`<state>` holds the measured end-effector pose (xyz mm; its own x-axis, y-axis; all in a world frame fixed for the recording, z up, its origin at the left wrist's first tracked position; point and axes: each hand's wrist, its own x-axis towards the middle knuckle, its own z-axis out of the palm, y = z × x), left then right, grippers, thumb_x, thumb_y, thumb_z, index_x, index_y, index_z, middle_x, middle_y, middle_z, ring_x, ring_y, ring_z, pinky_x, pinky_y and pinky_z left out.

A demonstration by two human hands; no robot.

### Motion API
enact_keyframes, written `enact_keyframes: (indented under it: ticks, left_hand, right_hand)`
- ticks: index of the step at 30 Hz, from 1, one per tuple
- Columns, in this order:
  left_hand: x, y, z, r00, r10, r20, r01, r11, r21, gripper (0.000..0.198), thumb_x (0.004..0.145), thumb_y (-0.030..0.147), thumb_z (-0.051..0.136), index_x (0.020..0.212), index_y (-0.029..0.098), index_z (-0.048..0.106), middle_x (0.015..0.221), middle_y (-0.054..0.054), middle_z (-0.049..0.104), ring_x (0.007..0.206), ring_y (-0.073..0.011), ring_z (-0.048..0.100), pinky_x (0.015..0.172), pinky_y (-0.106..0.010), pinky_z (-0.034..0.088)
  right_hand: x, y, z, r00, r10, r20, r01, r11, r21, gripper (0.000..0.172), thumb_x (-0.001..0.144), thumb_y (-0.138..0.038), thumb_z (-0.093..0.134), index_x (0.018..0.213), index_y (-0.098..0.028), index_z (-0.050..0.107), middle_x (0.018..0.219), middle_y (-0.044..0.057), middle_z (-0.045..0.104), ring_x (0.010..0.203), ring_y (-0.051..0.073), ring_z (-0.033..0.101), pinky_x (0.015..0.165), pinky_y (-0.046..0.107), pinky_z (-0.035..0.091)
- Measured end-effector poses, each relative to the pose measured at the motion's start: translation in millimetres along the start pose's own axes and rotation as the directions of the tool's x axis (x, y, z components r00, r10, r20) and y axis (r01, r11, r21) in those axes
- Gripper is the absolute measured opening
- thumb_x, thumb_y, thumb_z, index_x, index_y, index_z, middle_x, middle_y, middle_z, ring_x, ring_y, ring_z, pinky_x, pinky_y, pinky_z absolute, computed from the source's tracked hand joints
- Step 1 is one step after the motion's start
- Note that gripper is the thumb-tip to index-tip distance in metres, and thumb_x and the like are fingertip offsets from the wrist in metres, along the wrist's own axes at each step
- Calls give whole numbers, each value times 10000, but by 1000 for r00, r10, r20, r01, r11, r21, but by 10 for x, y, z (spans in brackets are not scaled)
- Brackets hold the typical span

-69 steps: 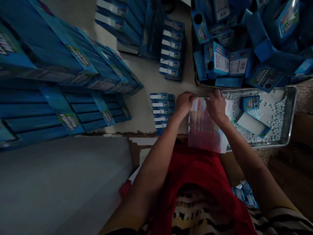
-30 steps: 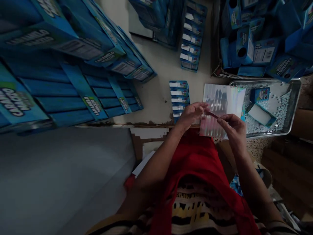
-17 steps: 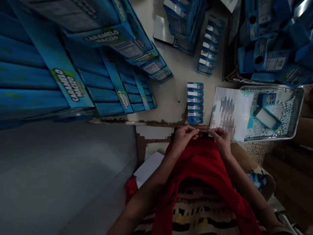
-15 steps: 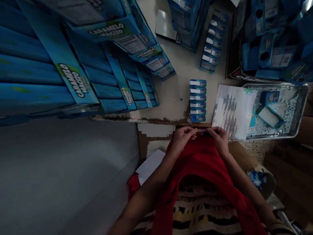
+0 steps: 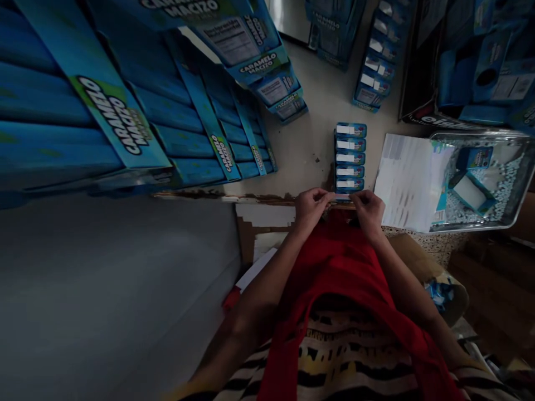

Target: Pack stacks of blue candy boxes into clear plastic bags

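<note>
Label strip [image 5: 342,196], pale and narrow, is held at the near end of the row of blue boxes [image 5: 350,158], by the front edge of the worktop [image 5: 292,159]. Its left end is pinched by the left hand [image 5: 309,207], thumb and fingers brought together; its right end is pinched in the same way by the right hand [image 5: 368,210]. Its long axis is set left to right, parallel to the white labels [image 5: 345,145] on the row, and neither hand is clearly nearer, one being placed at each side of the row's near end. That end is mostly covered, so whether it is touched by the strip cannot be told. Any printing on the strip cannot be made out.

To the right of the row, a sheet [image 5: 403,178] is laid partly over a metal tray [image 5: 480,228], where white pellets [image 5: 507,181], an open box [image 5: 474,191] and a smaller box [image 5: 476,158] are held; the sheet's markings are washed out. Beyond the row, a carton [image 5: 422,83] is cut off and darkly lit. To its left, stacked boxes [image 5: 121,122] are cut off too.
</note>
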<state>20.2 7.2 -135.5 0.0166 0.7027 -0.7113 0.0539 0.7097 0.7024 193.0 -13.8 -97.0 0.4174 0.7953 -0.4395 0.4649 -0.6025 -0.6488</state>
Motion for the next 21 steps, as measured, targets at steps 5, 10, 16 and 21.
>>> enact_keyframes:
  ticks: [5, 10, 16, 21]
  left_hand:
    - [-18, -62, 17, 999, -38, -4, 38, 997, -75, 268, 753, 438, 814, 784, 179, 752, 650, 2, 700, 598, -152, 685, 584, -245, 562]
    - [7, -100, 34, 998, -59, -15, 57, 989, -135, 257, 718, 411, 848, 771, 173, 767, 648, -2, 708, 589, -149, 678, 584, -245, 561]
    - [117, -335, 119, 992, -122, -19, 113, 960, -257, 386, 621, 492, 900, 764, 157, 774, 681, -29, 724, 634, -155, 680, 638, -264, 569]
    - [207, -558, 314, 989, -139, -55, 109, 923, -370, 502, 575, 600, 891, 737, 169, 689, 626, 3, 638, 574, -114, 588, 595, -248, 512]
  right_hand:
    - [-16, 29, 21, 1000, -9, -9, 9, 1000, 2, 204, 865, -404, 702, 807, -217, 758, 797, 25, 785, 730, 204, 700, 725, 324, 495]
    - [-2, 40, 44, 1000, -25, -3, 25, 998, -61, 229, 896, -425, 667, 840, -219, 751, 806, 28, 772, 738, 211, 692, 709, 327, 472]
    - [46, 140, 88, 992, 24, -127, -49, 978, -204, 299, 821, -501, 740, 823, -246, 583, 793, 0, 659, 739, 206, 586, 718, 334, 420]
    - [13, 272, 150, 990, 67, -127, -56, 994, 91, 459, 761, -545, 775, 936, -269, 454, 793, -54, 488, 717, 176, 498, 686, 313, 414]
